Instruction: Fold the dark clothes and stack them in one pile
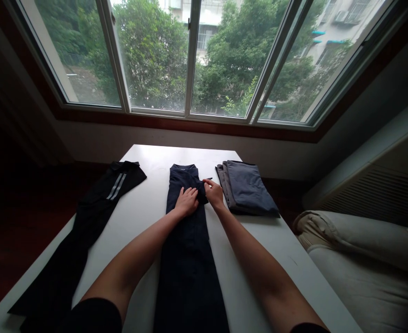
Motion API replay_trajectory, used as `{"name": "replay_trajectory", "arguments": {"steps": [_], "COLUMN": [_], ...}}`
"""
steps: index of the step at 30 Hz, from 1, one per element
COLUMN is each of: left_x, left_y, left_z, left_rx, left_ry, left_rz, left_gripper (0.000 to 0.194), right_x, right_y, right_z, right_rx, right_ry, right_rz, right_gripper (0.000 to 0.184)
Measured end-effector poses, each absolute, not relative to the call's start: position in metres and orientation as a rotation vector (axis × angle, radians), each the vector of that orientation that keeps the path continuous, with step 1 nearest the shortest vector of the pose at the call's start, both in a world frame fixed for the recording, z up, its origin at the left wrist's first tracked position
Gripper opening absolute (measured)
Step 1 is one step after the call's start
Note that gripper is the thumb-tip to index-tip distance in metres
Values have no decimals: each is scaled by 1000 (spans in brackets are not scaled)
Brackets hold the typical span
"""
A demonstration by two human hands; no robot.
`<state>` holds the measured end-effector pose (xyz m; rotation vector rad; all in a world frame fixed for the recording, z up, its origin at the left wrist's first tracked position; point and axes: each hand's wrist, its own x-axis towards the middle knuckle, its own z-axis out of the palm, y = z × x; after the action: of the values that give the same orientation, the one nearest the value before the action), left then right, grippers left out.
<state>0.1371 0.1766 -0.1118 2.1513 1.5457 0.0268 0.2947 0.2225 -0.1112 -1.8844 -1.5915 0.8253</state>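
Note:
A dark navy shirt (pixel 190 259) lies lengthwise down the middle of the white table, folded into a long narrow strip, its collar at the far end. Flat on its upper part rests my left hand (pixel 187 201), fingers spread slightly. My right hand (pixel 213 192) pinches a piece of the shirt's dark cloth, likely a sleeve, at its right edge near the collar. The cloth there is bunched, and a small tip of it sticks out above my fingers.
The white table (pixel 144 199) stands below a wide window. On its left lies a black garment (pixel 86 222) with pale stripes, partly over the edge. To the right is a stack of folded dark clothes (pixel 247 187). A light-coloured sofa (pixel 366 259) stands beyond the table's right edge.

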Motion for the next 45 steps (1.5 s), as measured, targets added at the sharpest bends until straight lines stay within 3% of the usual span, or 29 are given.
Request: {"name": "replay_trajectory", "arguments": {"steps": [6, 13, 16, 19, 21, 27, 31, 42, 45], "left_x": [125, 105, 97, 92, 89, 87, 88, 96, 98], "left_y": [125, 37, 5, -21, -34, -51, -51, -80, -81], "left_z": [-86, -23, 2, 18, 21, 16, 16, -6, -6], "left_rx": [2181, 2160, 2159, 2166, 2184, 2247, 2314, 2880, 2933], "left_ry": [1366, 953, 776, 630, 562, 539, 541, 604, 614], "left_rz": [17, 58, 40, 20, 27, 57, 47, 314, 345], "left_gripper": [57, 63, 70, 76, 77, 72, 72, 53, 52], "right_x": [288, 271, 249, 227, 220, 245, 252, 243, 232], "right_y": [224, 241, 246, 247, 248, 237, 209, 223, 227], "right_z": [-110, -108, -110, -113, -114, -116, -118, -131, -145], "right_rx": [-1898, -1821, -1728, -1531, -1411, -1691, -1709, -1637, -1628], "right_ry": [-1917, -1811, -1657, -1323, -1191, -1684, -2148, -2319, -2512], "right_rz": [647, 831, 1135, 1620, 1742, 1051, 975, 781, 872], "right_gripper": [31, 32, 33, 49, 50, 21, 16, 38, 65]}}
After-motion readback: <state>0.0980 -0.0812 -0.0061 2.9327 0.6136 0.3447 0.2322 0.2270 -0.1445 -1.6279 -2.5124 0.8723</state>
